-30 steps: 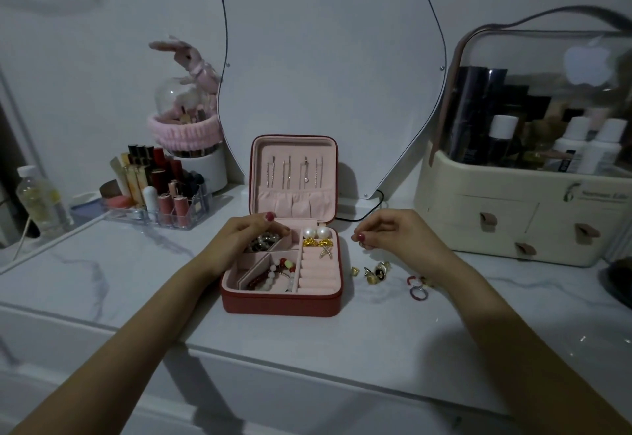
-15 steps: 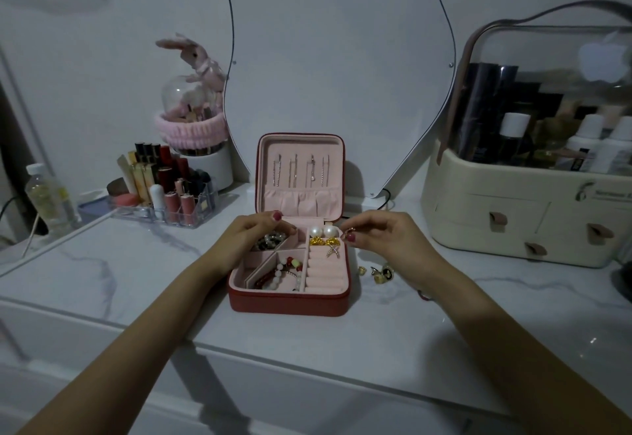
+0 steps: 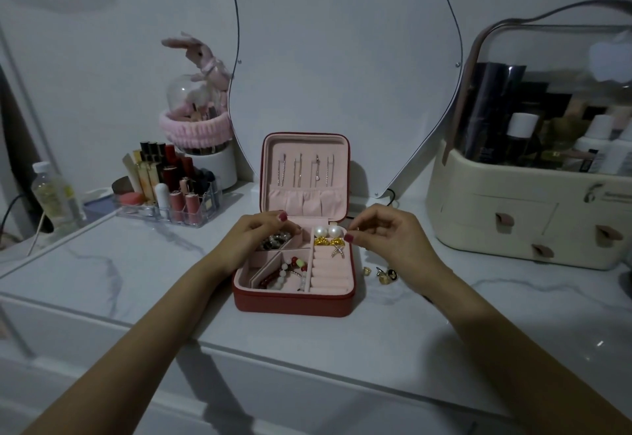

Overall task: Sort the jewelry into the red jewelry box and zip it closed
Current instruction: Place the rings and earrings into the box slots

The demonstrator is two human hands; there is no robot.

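The red jewelry box lies open on the marble top, its pink lid upright with several thin chains. Inside are two pearl earrings, gold pieces, a cross-shaped piece, dark beads and a red and white bead bracelet. My left hand rests on the box's back left compartment, fingers curled at the dark beads. My right hand pinches a small ring just above the box's right back corner. Gold rings and earrings lie on the table right of the box.
A clear organizer of lipsticks and a pink-banded holder with a plush rabbit stand at the back left. A cream cosmetics case fills the right. A curved mirror leans behind the box. A bottle is far left.
My right hand moved left from the loose pieces on the table to the box's right back corner, carrying a small ring. My left hand stayed on the box.
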